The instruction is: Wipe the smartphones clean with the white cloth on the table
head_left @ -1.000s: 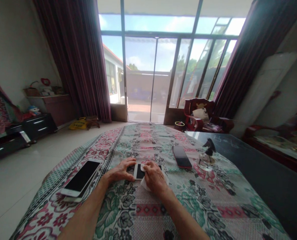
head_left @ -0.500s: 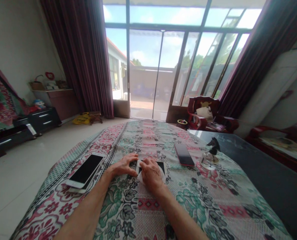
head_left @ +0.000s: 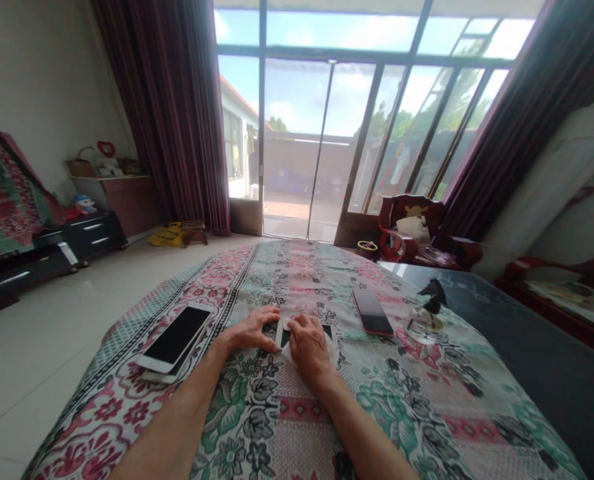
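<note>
The fingers of the right hand [head_left: 307,343] are bunched together over a white cloth [head_left: 331,351], which shows only in scraps at the fingertips and beside the palm; how the hidden fingers grip it cannot be told. Beneath lies a white-framed phone [head_left: 280,331], flat on the flowered tablecloth [head_left: 237,417], its middle covered by hand and cloth, with bits of dark screen showing at either side. The left hand [head_left: 253,331] is palm down, thumb and fingers spread apart around the phone's left end; whether their tips touch it is hard to make out. Both forearms slant inward from the bottom edge, which cuts them off. Farther left, a larger white phone [head_left: 177,339] hides most of another device below it. Right of the hands lie a dark phone [head_left: 373,312] and, beyond it, a black horse figurine [head_left: 433,298] on a clear base, blurred.
</note>
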Demonstrator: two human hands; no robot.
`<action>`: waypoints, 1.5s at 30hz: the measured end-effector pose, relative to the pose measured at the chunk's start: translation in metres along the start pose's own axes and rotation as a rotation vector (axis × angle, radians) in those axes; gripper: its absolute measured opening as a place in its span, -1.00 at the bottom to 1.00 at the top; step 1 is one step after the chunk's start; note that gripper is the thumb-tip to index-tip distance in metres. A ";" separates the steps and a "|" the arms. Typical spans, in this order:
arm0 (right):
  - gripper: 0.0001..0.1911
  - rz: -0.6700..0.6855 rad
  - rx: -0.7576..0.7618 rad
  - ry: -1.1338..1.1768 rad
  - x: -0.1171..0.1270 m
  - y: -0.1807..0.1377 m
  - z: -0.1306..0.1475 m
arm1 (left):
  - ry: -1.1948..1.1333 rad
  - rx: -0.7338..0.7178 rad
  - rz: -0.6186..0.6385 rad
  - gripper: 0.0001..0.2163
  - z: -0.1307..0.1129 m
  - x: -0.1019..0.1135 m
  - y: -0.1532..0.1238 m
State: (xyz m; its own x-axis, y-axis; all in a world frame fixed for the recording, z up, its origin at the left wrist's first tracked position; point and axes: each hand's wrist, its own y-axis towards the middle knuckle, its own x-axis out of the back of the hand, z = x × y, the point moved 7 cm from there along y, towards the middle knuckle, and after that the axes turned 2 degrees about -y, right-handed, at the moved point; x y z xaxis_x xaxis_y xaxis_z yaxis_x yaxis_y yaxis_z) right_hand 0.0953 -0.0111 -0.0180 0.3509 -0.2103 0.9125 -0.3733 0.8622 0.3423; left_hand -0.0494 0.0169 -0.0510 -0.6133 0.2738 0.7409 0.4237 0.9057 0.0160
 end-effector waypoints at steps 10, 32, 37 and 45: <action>-0.82 0.036 0.150 0.058 -0.003 -0.019 0.018 | 0.023 -0.022 0.015 -0.31 -0.001 0.000 0.001; -0.74 -0.017 0.084 0.050 0.023 -0.040 -0.030 | 0.041 -0.022 0.020 -0.31 -0.005 0.002 0.000; -0.74 -0.029 -0.055 -0.015 0.030 -0.045 -0.058 | 0.028 -0.025 0.021 -0.33 -0.004 0.002 -0.001; -0.75 -0.012 -0.140 -0.086 0.025 -0.032 -0.060 | 0.022 -0.014 0.026 -0.32 -0.002 0.002 0.000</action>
State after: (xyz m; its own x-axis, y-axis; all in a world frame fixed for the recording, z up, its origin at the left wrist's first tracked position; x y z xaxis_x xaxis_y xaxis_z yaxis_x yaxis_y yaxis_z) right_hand 0.1677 -0.0157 -0.0197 0.2778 -0.2545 0.9263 -0.2444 0.9138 0.3244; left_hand -0.0494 0.0166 -0.0484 -0.5873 0.2904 0.7555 0.4490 0.8935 0.0057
